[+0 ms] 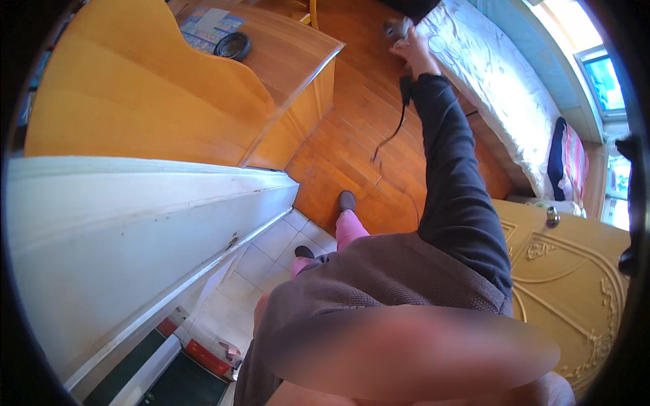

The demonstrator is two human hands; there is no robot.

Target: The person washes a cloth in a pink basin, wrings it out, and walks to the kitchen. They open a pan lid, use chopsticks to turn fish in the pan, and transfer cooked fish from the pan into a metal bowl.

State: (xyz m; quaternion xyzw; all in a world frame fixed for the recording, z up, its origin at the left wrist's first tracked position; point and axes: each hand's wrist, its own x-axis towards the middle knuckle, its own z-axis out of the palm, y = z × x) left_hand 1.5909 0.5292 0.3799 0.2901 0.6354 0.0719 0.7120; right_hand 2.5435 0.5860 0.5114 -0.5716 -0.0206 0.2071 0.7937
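My right hand [417,55] is stretched far forward over the wooden floor, beside the edge of a bed. Its fingers close around a small pale object [396,31], too blurred to name. At my right wrist sits a small black device [404,90], and a thin black cord [392,136] hangs from it. Of my left hand [260,310] only a sliver shows, low beside my grey-brown top; its fingers are hidden behind the clothing.
A wooden desk [294,45] at the left carries a round black dish [232,46] and printed sheets [208,30]. The bed [487,76] lies right. A carved door [563,284] with a metal knob [552,217] stands near my right side; a white door frame [152,203] is left.
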